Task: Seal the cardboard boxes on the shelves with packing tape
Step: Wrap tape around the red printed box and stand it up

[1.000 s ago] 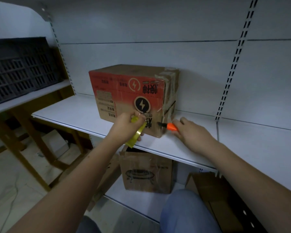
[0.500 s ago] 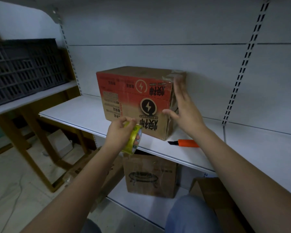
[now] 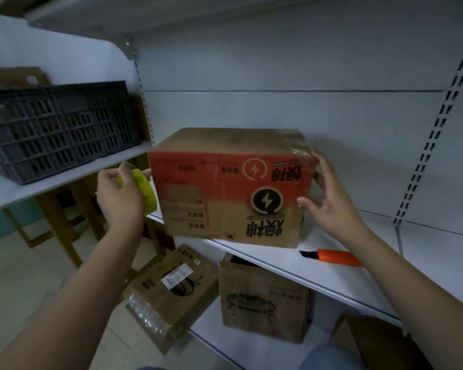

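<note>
A red-and-brown cardboard box (image 3: 225, 188) with a lightning logo stands on the white shelf (image 3: 332, 273). Clear tape runs over its top right corner. My right hand (image 3: 324, 198) presses against the box's right end, fingers spread, thumb on the front face. My left hand (image 3: 118, 198) holds a yellow-green roll of packing tape (image 3: 145, 188) just left of the box's left end. An orange utility knife (image 3: 334, 257) lies on the shelf in front of the box's right corner, under my right forearm.
A dark plastic crate (image 3: 56, 129) sits on a higher shelf at left. Below the shelf stand a brown box (image 3: 262, 305) and a tilted box (image 3: 171, 289) on the floor. Another carton (image 3: 372, 340) is at lower right. Wooden frame legs (image 3: 59, 231) stand at left.
My right hand let go of the knife, which now lies on the shelf, and went to the box's right end. My left hand rose with the tape roll to the box's left end.
</note>
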